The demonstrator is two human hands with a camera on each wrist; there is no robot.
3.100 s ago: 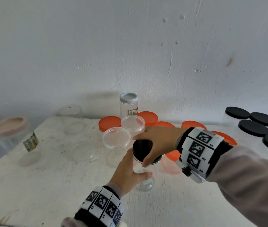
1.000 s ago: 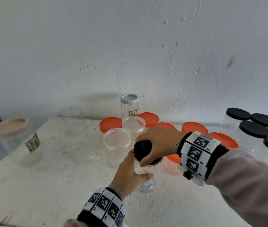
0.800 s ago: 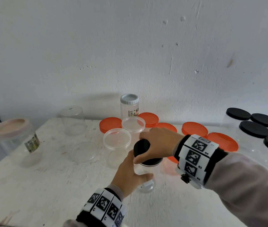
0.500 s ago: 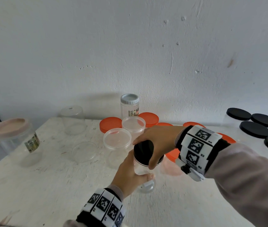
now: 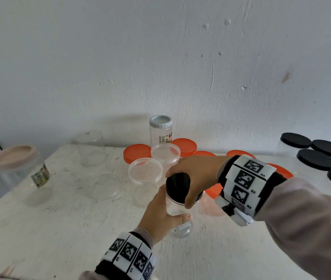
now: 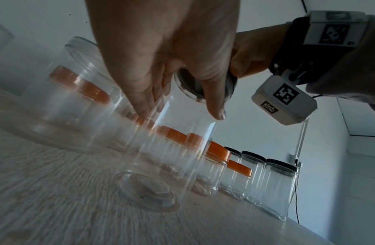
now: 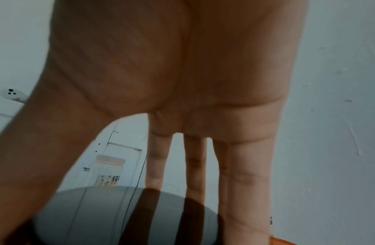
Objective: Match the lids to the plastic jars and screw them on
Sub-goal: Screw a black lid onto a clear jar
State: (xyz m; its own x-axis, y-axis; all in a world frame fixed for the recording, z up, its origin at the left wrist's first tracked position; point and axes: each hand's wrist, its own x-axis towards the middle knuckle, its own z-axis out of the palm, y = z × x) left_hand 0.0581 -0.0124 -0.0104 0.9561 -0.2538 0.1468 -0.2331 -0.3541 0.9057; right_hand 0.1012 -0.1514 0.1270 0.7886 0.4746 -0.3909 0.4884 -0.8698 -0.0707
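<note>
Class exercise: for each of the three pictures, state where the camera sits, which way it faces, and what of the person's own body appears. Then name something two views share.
Head: worn on the head, looking forward and down at the table; both hands and banded wrists show.
Left wrist: low, looking along the left hand gripping the clear jar.
Right wrist: above, looking down the right hand onto the black lid.
Shared: head and right wrist views both show the pink-lidded jar.

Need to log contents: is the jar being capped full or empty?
Empty: in the left wrist view the clear jar shows only its bare base and the table behind.
</note>
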